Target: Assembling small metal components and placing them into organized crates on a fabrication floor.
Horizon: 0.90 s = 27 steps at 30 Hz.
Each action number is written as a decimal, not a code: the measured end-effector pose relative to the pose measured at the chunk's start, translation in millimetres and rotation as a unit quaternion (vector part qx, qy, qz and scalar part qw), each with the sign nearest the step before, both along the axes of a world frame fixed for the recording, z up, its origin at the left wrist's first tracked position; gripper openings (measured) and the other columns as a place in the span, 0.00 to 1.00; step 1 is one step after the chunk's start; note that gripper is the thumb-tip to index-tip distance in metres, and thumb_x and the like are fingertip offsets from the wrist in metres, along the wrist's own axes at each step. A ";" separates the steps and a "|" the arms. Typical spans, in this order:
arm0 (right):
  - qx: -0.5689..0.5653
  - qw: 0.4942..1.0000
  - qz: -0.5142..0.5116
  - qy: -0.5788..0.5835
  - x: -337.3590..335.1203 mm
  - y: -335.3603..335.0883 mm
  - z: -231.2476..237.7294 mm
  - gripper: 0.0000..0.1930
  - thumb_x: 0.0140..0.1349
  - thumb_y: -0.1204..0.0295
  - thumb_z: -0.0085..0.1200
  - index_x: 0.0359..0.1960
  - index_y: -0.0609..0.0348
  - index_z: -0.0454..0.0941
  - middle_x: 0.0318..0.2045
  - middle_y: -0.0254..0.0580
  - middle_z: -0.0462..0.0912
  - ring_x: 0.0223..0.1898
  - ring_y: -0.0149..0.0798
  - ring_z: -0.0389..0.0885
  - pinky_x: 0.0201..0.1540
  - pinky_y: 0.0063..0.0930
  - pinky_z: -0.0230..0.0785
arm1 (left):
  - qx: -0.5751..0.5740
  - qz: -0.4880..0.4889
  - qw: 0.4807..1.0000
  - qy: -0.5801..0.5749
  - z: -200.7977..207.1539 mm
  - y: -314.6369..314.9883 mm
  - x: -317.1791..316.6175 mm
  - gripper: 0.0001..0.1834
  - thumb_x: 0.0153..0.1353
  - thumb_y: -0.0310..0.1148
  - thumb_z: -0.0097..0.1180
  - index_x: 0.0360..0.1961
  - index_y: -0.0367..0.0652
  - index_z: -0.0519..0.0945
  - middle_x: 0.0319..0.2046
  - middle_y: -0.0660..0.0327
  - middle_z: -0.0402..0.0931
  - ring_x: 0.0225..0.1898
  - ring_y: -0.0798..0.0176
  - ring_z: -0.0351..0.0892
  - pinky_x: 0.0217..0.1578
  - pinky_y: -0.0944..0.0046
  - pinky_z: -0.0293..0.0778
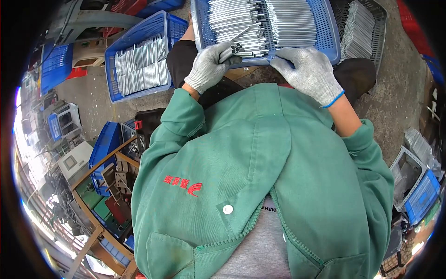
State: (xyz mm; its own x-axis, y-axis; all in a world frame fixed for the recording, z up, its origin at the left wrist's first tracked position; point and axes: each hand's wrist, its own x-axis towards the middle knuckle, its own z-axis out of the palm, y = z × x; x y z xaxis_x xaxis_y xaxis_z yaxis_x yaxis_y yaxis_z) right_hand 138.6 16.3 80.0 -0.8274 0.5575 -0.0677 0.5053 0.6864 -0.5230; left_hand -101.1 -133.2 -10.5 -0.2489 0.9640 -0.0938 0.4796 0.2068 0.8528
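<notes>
My left hand [209, 66], in a grey knitted glove, is closed around a small bundle of short metal tubes [236, 48]. Their round open ends point right, above the near rim of a blue plastic basket [335, 39]. Inside that basket lie two stacks of silvery tubes [291, 22], side by side. One loose tube [241, 33] slants across the left stack. My right hand [306, 69], gloved too with a blue cuff edge, is at the basket's near rim. Its thumb and fingers are apart, and I see nothing held between them; some fingertips are hidden.
Another blue basket [111, 76] of metal tubes stands on the floor at left. To the right, a dark crate [382, 35] holds more tubes. My knees flank the middle basket. A wooden frame [100, 228] and machine parts lie at lower left; a metal rack [409, 169] stands at right.
</notes>
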 end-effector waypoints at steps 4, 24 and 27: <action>0.020 1.000 0.004 -0.008 -1.9 -0.9 -2.2 0.13 0.64 0.60 0.59 0.38 0.54 0.90 0.26 0.42 0.88 0.22 0.47 0.82 0.28 0.36 0.72 | 0.021 -0.020 0.997 0.071 10.9 1.6 6.1 0.15 0.59 0.28 0.68 0.49 0.44 0.85 0.36 0.60 0.87 0.30 0.61 0.82 0.36 0.62 0.76; 0.014 1.000 -0.002 -0.008 -4.4 2.4 -2.7 0.13 0.63 0.60 0.59 0.34 0.54 0.90 0.22 0.39 0.86 0.19 0.43 0.78 0.25 0.35 0.70 | 0.172 -0.034 0.961 0.215 43.5 2.6 25.2 0.16 0.49 0.27 0.69 0.42 0.48 0.89 0.30 0.65 0.85 0.30 0.63 0.80 0.39 0.63 0.73; 0.008 1.000 -0.004 -0.011 -3.1 1.0 -6.7 0.13 0.63 0.60 0.58 0.34 0.54 0.90 0.22 0.39 0.85 0.19 0.43 0.78 0.26 0.35 0.70 | 0.178 -0.030 0.965 0.190 42.5 2.4 26.7 0.15 0.49 0.27 0.69 0.41 0.48 0.89 0.30 0.65 0.85 0.29 0.63 0.80 0.40 0.63 0.73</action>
